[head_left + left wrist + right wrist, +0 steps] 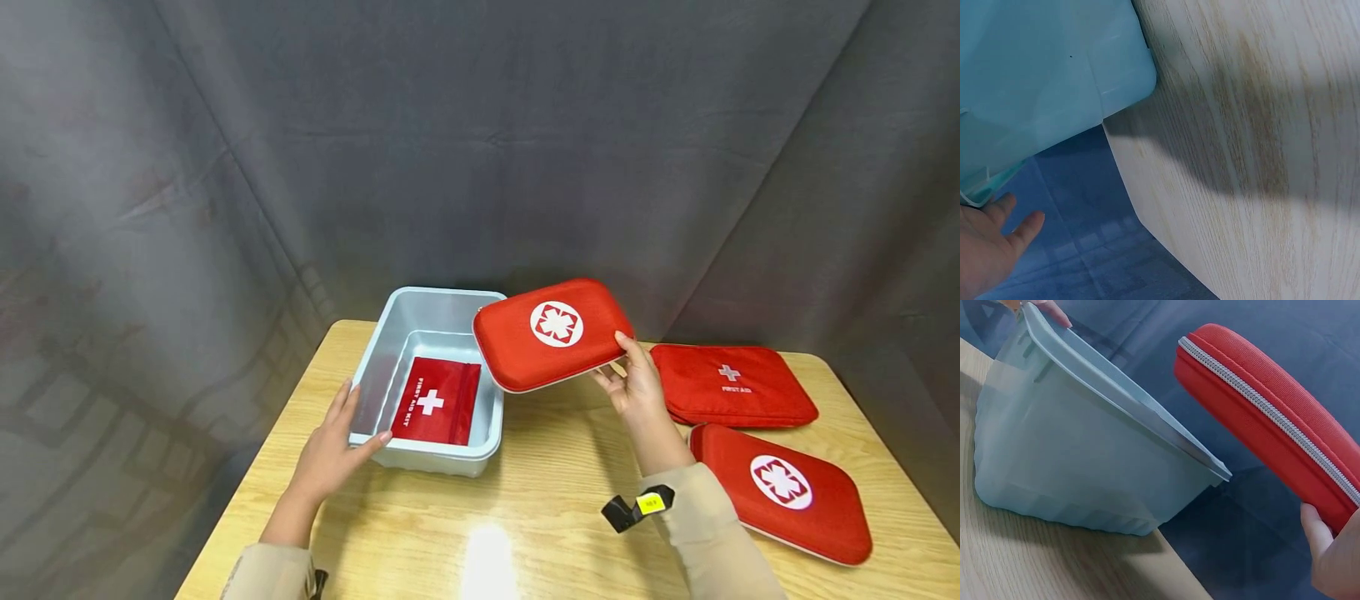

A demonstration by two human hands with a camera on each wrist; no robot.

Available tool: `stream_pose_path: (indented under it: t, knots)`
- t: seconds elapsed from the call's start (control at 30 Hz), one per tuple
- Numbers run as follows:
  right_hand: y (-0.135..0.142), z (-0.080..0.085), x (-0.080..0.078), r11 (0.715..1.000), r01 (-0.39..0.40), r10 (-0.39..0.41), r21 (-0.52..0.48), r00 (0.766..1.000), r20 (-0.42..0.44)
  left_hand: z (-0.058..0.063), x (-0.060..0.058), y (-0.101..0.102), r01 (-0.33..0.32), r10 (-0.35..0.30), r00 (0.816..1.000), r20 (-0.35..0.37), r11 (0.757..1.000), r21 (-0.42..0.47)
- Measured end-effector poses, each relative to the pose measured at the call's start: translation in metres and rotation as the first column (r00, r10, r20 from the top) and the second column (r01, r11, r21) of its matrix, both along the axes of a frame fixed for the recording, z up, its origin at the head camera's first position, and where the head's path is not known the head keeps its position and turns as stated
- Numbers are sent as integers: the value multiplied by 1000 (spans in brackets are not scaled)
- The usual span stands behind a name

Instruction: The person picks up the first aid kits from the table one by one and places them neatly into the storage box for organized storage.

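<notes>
My right hand point(637, 387) grips the right end of a red hard first aid case point(517, 342) with a white round emblem. The case is raised and tilted beside the right rim of a pale blue-grey plastic bin point(378, 350). In the right wrist view, its silver zipper point(1247, 394) runs along the side. A flat red first aid pouch point(442, 417) with a white cross lies inside the bin. My left hand point(330, 450) rests at the bin's near left corner, fingers straight and spread, thumb on the front rim.
On the right of the wooden table point(420, 533) lies a soft red first aid pouch point(765, 392). Nearer, another red hard case point(825, 500) with the round emblem sits beside the right forearm. A grey curtain point(480, 150) hangs behind the table.
</notes>
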State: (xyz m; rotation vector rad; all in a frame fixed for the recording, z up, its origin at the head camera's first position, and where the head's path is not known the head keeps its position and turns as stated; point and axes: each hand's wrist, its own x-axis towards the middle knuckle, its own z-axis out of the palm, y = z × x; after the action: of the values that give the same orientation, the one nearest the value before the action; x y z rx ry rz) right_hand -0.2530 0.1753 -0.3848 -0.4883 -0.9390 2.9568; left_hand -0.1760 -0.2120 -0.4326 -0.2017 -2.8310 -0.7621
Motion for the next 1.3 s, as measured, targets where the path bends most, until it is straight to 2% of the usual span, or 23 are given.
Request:
stream_pose_path:
  t: [0.13,0.6,1.1,1.17,1.2,1.3]
  knots:
    - [-5,3,-2,999,-19,19,39,1000,-14,0,0,1,0,0,1000,1,1000,6]
    - [-29,5,-10,980,-33,26,197,999,39,0,0,3,-5,5,1000,20,1000,14]
    - [-52,6,-13,944,-54,58,324,998,0,2,0,2,-9,9,1000,20,1000,19]
    - [-54,0,-19,936,-48,57,349,998,-14,1,0,2,-9,9,1000,16,1000,21]
    - [-55,-2,-20,942,-54,74,332,996,-47,0,0,2,-9,9,1000,13,1000,21]
    - [-50,-40,-49,944,-48,94,328,988,-126,-1,0,1,-9,9,1000,12,1000,22]
